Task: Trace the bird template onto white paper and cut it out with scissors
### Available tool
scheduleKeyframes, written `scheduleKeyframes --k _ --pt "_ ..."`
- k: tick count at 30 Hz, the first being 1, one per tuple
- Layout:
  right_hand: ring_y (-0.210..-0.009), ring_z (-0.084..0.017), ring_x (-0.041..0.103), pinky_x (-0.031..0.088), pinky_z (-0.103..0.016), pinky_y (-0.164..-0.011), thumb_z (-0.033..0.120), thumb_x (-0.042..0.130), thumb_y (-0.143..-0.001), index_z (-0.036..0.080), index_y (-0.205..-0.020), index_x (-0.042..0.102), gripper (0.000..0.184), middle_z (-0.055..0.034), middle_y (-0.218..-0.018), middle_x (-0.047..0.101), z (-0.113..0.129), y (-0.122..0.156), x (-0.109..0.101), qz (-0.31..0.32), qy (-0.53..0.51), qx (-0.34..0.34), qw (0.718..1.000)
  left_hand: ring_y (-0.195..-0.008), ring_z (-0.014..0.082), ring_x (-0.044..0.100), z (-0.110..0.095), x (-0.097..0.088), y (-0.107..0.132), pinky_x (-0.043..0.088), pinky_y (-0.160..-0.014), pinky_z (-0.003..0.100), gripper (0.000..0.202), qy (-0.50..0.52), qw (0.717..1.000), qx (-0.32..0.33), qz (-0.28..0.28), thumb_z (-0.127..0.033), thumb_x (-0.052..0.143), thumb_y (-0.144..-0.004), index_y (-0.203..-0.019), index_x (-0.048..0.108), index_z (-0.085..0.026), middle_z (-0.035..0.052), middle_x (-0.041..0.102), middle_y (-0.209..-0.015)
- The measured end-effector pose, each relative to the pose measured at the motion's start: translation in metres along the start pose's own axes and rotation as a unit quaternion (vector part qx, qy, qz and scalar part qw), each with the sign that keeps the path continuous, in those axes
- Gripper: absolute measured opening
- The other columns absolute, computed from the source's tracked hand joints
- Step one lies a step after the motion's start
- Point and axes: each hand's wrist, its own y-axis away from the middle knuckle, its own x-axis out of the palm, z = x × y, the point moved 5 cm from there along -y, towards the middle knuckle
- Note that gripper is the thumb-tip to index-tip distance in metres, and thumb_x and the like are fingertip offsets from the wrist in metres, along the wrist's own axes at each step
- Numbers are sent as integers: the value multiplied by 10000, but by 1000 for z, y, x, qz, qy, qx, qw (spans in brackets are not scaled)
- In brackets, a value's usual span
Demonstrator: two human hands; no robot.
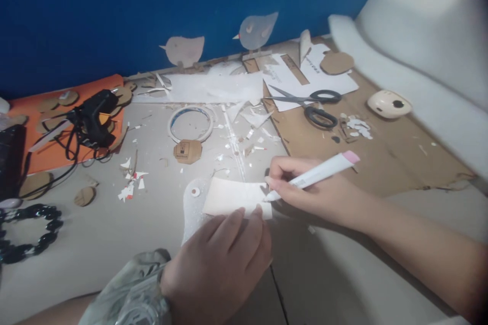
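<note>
While pressing a strip of paper (232, 195) down with the spread fingers of the left hand (224, 259), grips a white marker (316, 176) narrowly between thumb and fingers of the right hand (297, 185). As to looks: cream, smooth, roughly rectangular paper, slightly curved along the far edge; a pink end on the marker. Laid on the tiled floor (152, 228), in front of the left edge of the cardboard sheet (396, 147), partly over a speckled bird shape (190, 208). By count: two bird cut-outs (255, 30) upright along the floor's wall edge; one pair of black-handled scissors (301, 100) across the cardboard's left edge; one tape ring (170, 127) farther left; one black glue gun (99, 119) on an orange sheet (109, 84); one dark bead bracelet (49, 226), cut off at left. Too many and too small to count: paper scraps (131, 190). Hidden beneath paper and left hand: much of the speckled shape. Cannot tell whether touching, at the paper's right end, with the marker's tip; too blurred to read, the barrel print.
</note>
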Motion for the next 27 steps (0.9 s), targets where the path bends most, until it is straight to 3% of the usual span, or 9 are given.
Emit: scheduleKeyframes --k 6,10,14,18,22,27 --pt "-535 -109 401 294 -222 -485 239 478 -809 196 -643 431 178 47 -562 429 -2 0 -3 -55 7 -4 998 -897 174 612 0 -1 1 496 -691 303 267 -1 1000 2 0 -283 523 -860 -1062 611 -132 31 654 -1109" --pt "-531 -108 409 300 -218 -473 241 490 -797 195 -631 431 182 42 -566 451 -1 1 0 -33 0 0 999 -898 177 609 -1 -1 2 496 -690 306 272 -2 1000 4 0 -289 538 -850 -1065 610 -137 27 648 -1118" --pt "-491 -104 387 272 -216 -441 239 487 -786 196 -620 432 180 48 -522 424 -1 1 -4 -81 16 2 997 -892 173 608 0 -1 1 496 -700 303 258 -4 1000 3 -5 -278 533 -855 -1057 613 -140 24 653 -1108" --pt "-485 -99 390 273 -212 -435 240 498 -781 194 -621 442 176 49 -525 436 -2 0 -3 -70 16 -6 997 -887 169 611 1 -2 0 499 -693 300 249 0 1000 1 -8 -276 523 -861 -1047 618 -140 22 659 -1096" --pt "-483 -100 395 277 -213 -437 257 492 -795 198 -634 454 176 52 -524 446 -5 1 -6 -115 23 -1 993 -893 177 611 0 -1 1 501 -704 305 260 -2 1000 2 -2 -277 526 -859 -1059 614 -135 29 656 -1102" --pt "-475 -99 391 279 -215 -437 280 495 -805 200 -644 466 181 56 -513 437 -6 0 -8 -116 26 21 993 -899 181 609 0 0 0 504 -711 308 272 1 1000 5 -1 -270 531 -854 -1077 606 -133 34 648 -1116"
